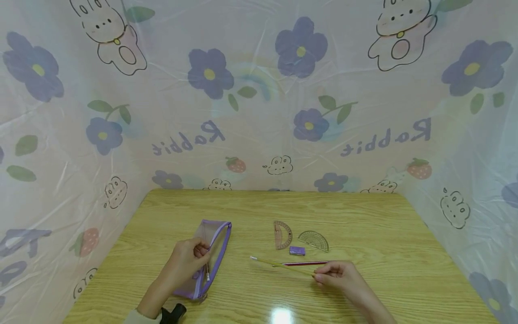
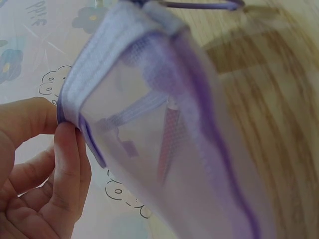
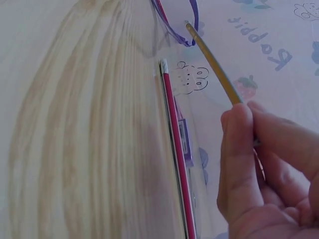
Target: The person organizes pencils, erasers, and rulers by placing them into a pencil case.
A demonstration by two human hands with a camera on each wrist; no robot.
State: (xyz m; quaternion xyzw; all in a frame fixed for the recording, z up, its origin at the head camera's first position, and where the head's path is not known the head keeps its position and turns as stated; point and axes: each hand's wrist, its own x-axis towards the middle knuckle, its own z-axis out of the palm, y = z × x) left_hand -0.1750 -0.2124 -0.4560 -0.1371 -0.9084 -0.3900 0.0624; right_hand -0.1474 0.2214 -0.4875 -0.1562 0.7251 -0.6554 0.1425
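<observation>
1. Where the pencil case (image 2: 197,144) rested on the table (image 1: 364,225), the left hand (image 1: 188,257) pinched its soft-looking rim.
2. The right hand (image 1: 339,276) pinched the yellow pencil (image 1: 289,268) near its point, apparently above the table; it looked light, stiff, best held mid-shaft.

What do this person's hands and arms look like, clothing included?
The left hand and right hand are ungloved. A pale sleeve shows on the left arm, with a black fitting beside it; the visible right arm is bare.
</observation>
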